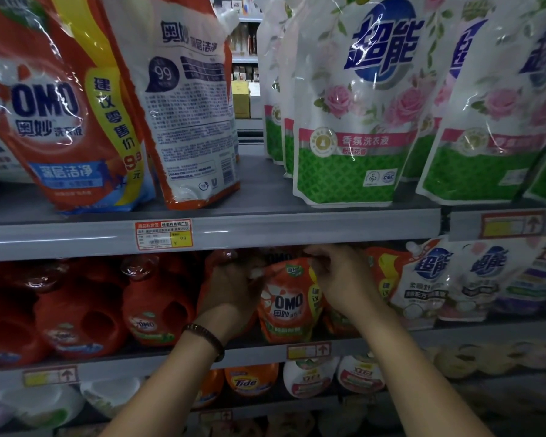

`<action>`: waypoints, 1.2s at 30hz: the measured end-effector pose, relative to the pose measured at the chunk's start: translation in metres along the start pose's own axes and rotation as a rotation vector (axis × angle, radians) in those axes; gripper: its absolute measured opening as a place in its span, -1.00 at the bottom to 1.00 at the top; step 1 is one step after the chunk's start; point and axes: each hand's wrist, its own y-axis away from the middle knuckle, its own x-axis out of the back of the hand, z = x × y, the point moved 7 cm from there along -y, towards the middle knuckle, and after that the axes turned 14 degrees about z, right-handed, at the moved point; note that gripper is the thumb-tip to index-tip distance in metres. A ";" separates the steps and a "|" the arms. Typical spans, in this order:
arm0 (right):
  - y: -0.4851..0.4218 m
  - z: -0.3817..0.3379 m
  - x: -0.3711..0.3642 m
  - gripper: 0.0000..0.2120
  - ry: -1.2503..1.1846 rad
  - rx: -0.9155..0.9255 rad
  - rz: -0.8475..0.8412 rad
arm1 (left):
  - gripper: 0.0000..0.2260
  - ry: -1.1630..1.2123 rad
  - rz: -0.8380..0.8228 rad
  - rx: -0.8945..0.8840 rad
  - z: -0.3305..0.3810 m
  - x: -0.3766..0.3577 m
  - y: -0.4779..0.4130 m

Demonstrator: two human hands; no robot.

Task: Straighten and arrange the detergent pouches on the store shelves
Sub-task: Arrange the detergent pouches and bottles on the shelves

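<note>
**A:** Left grip?

**B:** Clamped on the upper left edge of the small OMO pouch, close by its spout. Beaded bracelet on that wrist.

**A:** Right grip?

**B:** Curled over the pouch's top right corner, pinching it, as far as can be told in this dim light.

**A:** And the pouch itself?

**B:** On the middle shelf, front row, label facing out. Roughly upright between both grips, just under the rail above. More orange pouches packed behind it and at its 3 o'clock.

**A:** Further out?

**B:** At 9 o'clock, red OMO bottles in a row. At 3 o'clock, white pouches, visibly tilted.

**A:** Up at 12 o'clock?

**B:** On the upper shelf, a yellow price tag on the rail. At 11 o'clock, a large OMO pouch facing front. Beside it, a reversed pouch, back panel outward and leaning. At 1 o'clock, rose-printed pouches, standing but slanted, with a gap between the two groups.

**A:** Progress, then?

**B:** Early to midway, at a guess. One small pouch in hand and nearly squared. Probably left to do: turning the reversed pouch, righting the slanted ones above, levelling the tilted white ones.
</note>
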 end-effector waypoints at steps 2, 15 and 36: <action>0.001 -0.002 0.008 -0.80 -0.013 -0.017 0.054 | -0.82 0.033 0.036 0.005 0.000 0.005 -0.001; 0.024 -0.019 0.031 -0.91 -0.133 -0.135 0.168 | -0.86 0.029 0.050 -0.008 0.007 0.034 0.021; 0.007 -0.161 0.057 -0.83 -0.366 0.110 0.144 | -0.91 0.340 0.250 -0.089 0.051 0.175 0.007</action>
